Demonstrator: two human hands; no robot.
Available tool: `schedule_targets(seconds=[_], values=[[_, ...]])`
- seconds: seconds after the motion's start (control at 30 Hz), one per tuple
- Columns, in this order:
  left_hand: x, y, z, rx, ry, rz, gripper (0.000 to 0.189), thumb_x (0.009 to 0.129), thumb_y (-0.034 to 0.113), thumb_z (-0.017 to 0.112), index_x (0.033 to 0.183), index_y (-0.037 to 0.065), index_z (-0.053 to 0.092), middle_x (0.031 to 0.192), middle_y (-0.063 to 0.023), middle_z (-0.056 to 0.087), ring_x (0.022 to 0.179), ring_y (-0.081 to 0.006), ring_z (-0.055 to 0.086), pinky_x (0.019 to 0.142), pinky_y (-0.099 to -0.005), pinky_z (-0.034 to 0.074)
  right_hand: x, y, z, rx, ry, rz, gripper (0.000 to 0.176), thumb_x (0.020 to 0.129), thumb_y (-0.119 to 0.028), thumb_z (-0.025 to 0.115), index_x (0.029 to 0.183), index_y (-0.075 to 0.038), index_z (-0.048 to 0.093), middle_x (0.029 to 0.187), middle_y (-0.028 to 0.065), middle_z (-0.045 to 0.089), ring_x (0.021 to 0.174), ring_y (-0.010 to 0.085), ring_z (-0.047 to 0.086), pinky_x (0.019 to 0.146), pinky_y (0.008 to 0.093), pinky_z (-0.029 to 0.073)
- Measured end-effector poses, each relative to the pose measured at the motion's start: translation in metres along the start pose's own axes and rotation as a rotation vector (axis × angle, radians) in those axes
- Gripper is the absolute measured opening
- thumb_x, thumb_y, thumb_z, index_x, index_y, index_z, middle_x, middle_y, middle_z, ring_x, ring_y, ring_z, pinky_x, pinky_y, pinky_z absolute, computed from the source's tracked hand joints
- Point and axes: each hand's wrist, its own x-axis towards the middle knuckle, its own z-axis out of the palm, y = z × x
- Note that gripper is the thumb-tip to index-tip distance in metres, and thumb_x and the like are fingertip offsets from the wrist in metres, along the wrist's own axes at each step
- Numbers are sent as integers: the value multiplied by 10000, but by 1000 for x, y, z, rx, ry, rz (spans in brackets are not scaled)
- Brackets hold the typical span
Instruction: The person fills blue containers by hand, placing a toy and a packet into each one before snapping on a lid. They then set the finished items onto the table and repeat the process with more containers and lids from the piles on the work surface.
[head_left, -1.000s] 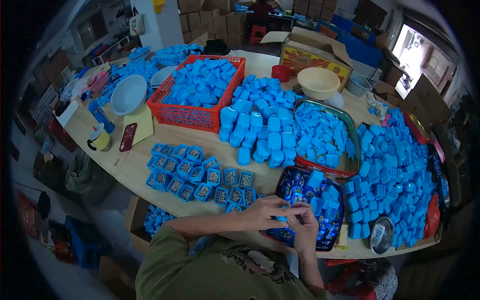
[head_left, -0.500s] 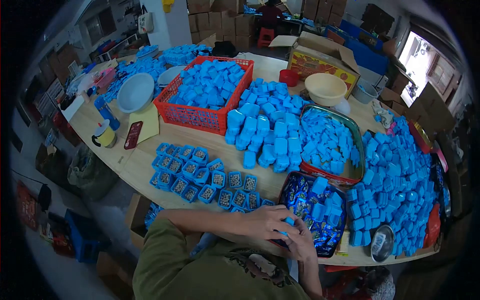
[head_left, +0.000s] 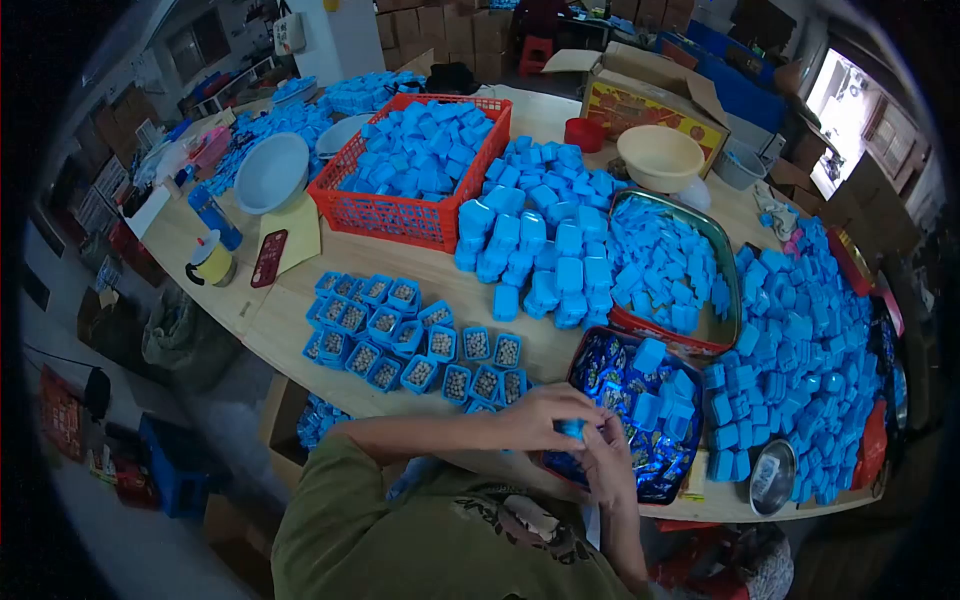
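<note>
Both hands meet on a small blue plastic box (head_left: 571,428) above the table's near edge. My left hand (head_left: 545,415) comes in from the left, its fingers wrapped round the box. Against the box's right side, my right hand (head_left: 606,460) presses with thumb and fingers closed. Most of the box is hidden by the fingers. Right beside the hands lies a dark tray (head_left: 690,455) of shiny blue wrapped packets (head_left: 610,375) with several blue lids (head_left: 648,408) on top. To the left stand many open blue boxes (head_left: 420,373) filled with small pale balls.
A red basket (head_left: 385,225) of blue pieces stands behind, beside stacked blue boxes (head_left: 570,270). A rimmed tray (head_left: 735,290) of flat blue pieces sits right of them. Blue boxes heap (head_left: 800,340) at far right, near a metal bowl (head_left: 772,478). A phone (head_left: 269,258) and cup (head_left: 212,262) lie left.
The hands have shifted on the blue box, the left fingers now covering more of it. My view has tilted slightly. The things on the table look the same.
</note>
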Motion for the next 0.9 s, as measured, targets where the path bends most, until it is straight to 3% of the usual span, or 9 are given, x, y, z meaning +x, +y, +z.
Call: schedule_targets(seconds=[0.03, 0.13, 0.2, 0.33, 0.57, 0.73, 0.87, 0.9], values=[[5, 3, -1, -83, 56, -143, 394, 686, 144, 738, 1067, 119, 640, 1079, -117, 592, 937, -286, 587, 808, -390, 483, -3, -16, 12, -77, 51, 39, 403, 882, -129, 592, 1240, -82, 415, 1075, 55, 544, 930, 133, 563, 759, 269, 485], [3, 2, 11, -414, 177, -413, 676, 678, 165, 780, 1268, 62, 464, 1039, -96, 624, 976, -198, 590, 831, -349, 468, 14, -17, -2, -326, 20, -221, 342, 831, -104, 650, 1135, -48, 503, 1093, 60, 526, 1000, 158, 514, 842, 286, 420], [3, 2, 11, -483, 99, -491, 811, 694, 128, 796, 1349, 56, 323, 1106, -98, 586, 1042, -163, 541, 891, -330, 422, 15, -23, -9, -533, -7, -355, 229, 807, -88, 670, 1013, -46, 578, 1046, 49, 520, 974, 150, 500, 828, 276, 411], [3, 0, 13, -592, 69, -552, 877, 682, 100, 809, 1384, 76, 284, 1096, -108, 586, 1018, -157, 540, 867, -317, 431, 5, -34, 1, -639, 28, -433, 144, 788, -54, 683, 906, -31, 604, 904, 23, 489, 849, 136, 498, 743, 261, 413], [7, 6, 7, -642, 28, -622, 812, 686, 101, 809, 1363, 61, 361, 1039, -98, 608, 943, -119, 559, 761, -260, 464, 5, -34, 1, -767, 16, -707, 118, 757, -11, 693, 848, -29, 619, 832, 51, 554, 791, 173, 536, 692, 274, 434], [8, 6, 4, -612, -26, -632, 789, 694, 109, 804, 1357, 57, 379, 1031, -89, 610, 935, -113, 561, 756, -257, 463, 3, -32, -2, -919, -52, -908, 111, 723, 18, 706, 800, -23, 638, 844, 61, 587, 772, 165, 557, 674, 256, 439], [2, 3, 10, -624, -13, -609, 777, 720, 143, 791, 1369, 64, 369, 1033, -91, 608, 950, -117, 557, 762, -260, 463, 6, -29, -4, -864, -69, -835, 103, 750, -20, 704, 819, -29, 627, 817, 54, 576, 790, 172, 550, 688, 277, 437], [1, 5, 12, -624, -14, -610, 777, 720, 143, 791, 1369, 64, 369, 1033, -91, 608, 950, -117, 557, 762, -260, 463, 5, -29, -3, -747, -46, -668, 96, 760, -23, 702, 819, -31, 627, 810, 37, 570, 784, 140, 543, 688, 261, 431]])
